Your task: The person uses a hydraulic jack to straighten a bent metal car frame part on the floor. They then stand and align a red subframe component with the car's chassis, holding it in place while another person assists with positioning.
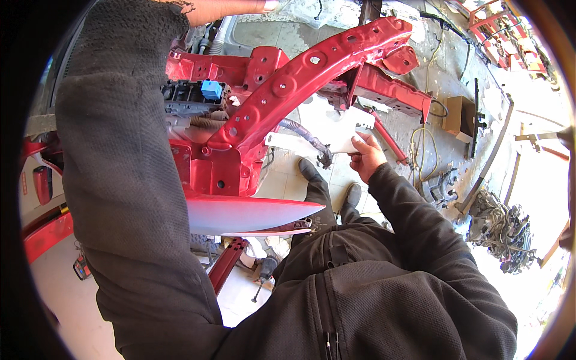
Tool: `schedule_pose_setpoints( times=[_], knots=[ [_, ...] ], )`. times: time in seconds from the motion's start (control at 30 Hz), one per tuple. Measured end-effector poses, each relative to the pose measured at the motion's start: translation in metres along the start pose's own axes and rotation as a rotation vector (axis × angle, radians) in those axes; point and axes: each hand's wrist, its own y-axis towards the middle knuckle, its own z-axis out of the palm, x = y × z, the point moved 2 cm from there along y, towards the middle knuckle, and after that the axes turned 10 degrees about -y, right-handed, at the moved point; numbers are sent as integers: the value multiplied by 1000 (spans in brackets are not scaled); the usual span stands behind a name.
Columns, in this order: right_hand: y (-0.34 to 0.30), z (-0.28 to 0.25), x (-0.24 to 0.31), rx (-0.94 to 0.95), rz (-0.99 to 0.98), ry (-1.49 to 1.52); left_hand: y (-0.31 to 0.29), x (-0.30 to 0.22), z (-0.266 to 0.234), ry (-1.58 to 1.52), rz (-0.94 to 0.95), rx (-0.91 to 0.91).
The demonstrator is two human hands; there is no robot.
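Note:
Above the engine bay, my left hand (pixel 225 8) is cut off by the top edge. One finger lies stretched out toward the right, and nothing shows in its grip; the other fingers are hidden. My right hand (pixel 367 157) is closed, fingers and thumb pinching the edge of a long white flat piece (pixel 294 143). Bright glare blurs that piece's outline. A ribbed wire harness (pixel 300 130) with a dark end hangs over it. Just left of this, a red car-body rail (pixel 282 87) with several holes slants up to the right.
A blue box-shaped part (pixel 211 90) sits in the engine bay. Closer to me, a red panel edge (pixel 258 207) sticks out by my waist. A power tool (pixel 264 273) lies below it. To the right are a cardboard box (pixel 459 119) and a tangled wiring heap (pixel 501 228).

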Motion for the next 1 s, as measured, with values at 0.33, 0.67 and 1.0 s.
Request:
schedule_pose_setpoints(
  times=[0.33, 0.67, 1.0],
  knots=[
    [0, 1, -3, -45, -9, -30, -5, -9, -4, 19, -21, -1],
    [-9, 5, -3, -88, -8, -109, -14, -19, -8, -85, 25, 36],
    [-25, 2, 2, -92, -10, -100, -8, -16, -3, 10, 27, 8]
  ],
)
